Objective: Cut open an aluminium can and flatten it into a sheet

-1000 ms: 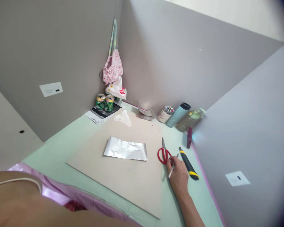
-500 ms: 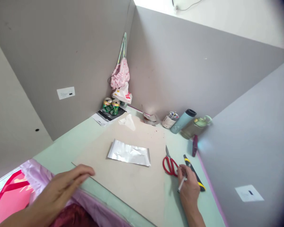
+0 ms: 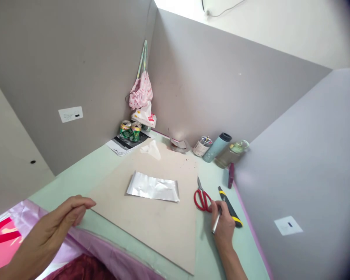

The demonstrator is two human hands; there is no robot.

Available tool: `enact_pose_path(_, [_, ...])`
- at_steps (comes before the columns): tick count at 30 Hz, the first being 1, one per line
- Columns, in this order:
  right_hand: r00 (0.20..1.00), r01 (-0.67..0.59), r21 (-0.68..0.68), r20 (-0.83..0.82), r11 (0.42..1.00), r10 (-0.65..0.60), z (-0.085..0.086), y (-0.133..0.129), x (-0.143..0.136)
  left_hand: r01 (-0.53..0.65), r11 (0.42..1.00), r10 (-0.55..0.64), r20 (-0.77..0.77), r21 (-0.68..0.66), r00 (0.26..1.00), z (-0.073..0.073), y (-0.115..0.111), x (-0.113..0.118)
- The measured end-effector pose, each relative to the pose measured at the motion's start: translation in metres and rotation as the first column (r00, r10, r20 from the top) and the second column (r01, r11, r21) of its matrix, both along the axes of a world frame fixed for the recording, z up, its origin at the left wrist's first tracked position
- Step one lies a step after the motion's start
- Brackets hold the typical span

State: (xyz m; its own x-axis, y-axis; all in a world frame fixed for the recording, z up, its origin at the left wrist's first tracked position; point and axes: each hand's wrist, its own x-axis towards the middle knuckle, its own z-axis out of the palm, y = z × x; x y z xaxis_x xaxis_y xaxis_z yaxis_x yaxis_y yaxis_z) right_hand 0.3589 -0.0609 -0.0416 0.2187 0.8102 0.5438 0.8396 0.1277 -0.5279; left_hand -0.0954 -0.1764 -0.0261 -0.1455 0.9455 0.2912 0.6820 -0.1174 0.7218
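My right hand is closed on a silver pen, just below red-handled scissors and left of a black and yellow cutter. A piece of silver foil sheet lies on a beige board. My left hand is at the board's left corner, its fingers closed together, with nothing visible in them.
Two crushed green cans stand on papers at the back left. White tissue, metal scraps, a pen jar, a blue tumbler and a green bottle line the back. A purple object stands at right.
The view has shifted slightly, moving things left in the picture. My left hand has drawn left toward the board's corner. The pen in my right hand shows more fully.
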Motion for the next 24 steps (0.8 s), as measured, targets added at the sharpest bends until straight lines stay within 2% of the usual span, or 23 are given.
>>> enact_pose_path(2, [1.000, -0.015, -0.019, -0.023, 1.000, 0.015, 0.001, 0.000, -0.002, 0.073, 0.997, -0.073, 0.057, 0.001, 0.996, 0.012, 0.008, 0.012])
enact_pose_path(4, [0.998, -0.045, -0.047, -0.036, 0.998, 0.043, 0.003, -0.002, -0.007, 0.200, 0.979, -0.197, -0.069, 0.034, 0.978, 0.026, 0.020, 0.024])
enact_pose_path(6, [0.995, -0.090, -0.079, -0.042, 0.993, 0.087, 0.007, -0.004, -0.015, 0.340, 0.940, -0.326, -0.195, 0.041, 0.925, 0.038, 0.032, 0.033])
enact_pose_path(9, [0.980, -0.195, -0.126, -0.072, 0.973, 0.187, 0.022, -0.007, -0.031, 0.594, 0.804, -0.558, -0.375, -0.023, 0.740, 0.049, 0.049, 0.048])
enact_pose_path(11, [0.954, -0.295, -0.143, -0.096, 0.945, 0.283, 0.037, -0.006, -0.043, 0.693, 0.715, -0.651, -0.447, -0.092, 0.613, 0.051, 0.058, 0.059])
enact_pose_path(14, [0.897, -0.434, -0.139, -0.162, 0.890, 0.412, 0.060, 0.002, -0.064, 0.748, 0.632, -0.725, -0.493, -0.201, 0.480, 0.048, 0.076, 0.080])
enact_pose_path(17, [0.833, -0.508, -0.195, -0.359, 0.839, 0.421, 0.074, 0.020, -0.083, 0.759, 0.571, -0.785, -0.478, -0.312, 0.394, 0.040, 0.104, 0.105])
enact_pose_path(19, [0.770, -0.535, -0.216, -0.523, 0.817, 0.365, 0.074, 0.035, -0.091, 0.749, 0.548, -0.808, -0.466, -0.371, 0.360, 0.029, 0.123, 0.123])
enact_pose_path(21, [0.693, -0.568, -0.222, -0.648, 0.792, 0.315, 0.069, 0.049, -0.097, 0.762, 0.540, -0.798, -0.506, -0.357, 0.328, 0.015, 0.139, 0.139])
enact_pose_path(24, [0.606, -0.612, -0.231, -0.752, 0.757, 0.260, 0.057, 0.064, -0.103, 0.753, 0.573, -0.737, -0.607, -0.325, 0.298, -0.002, 0.150, 0.153])
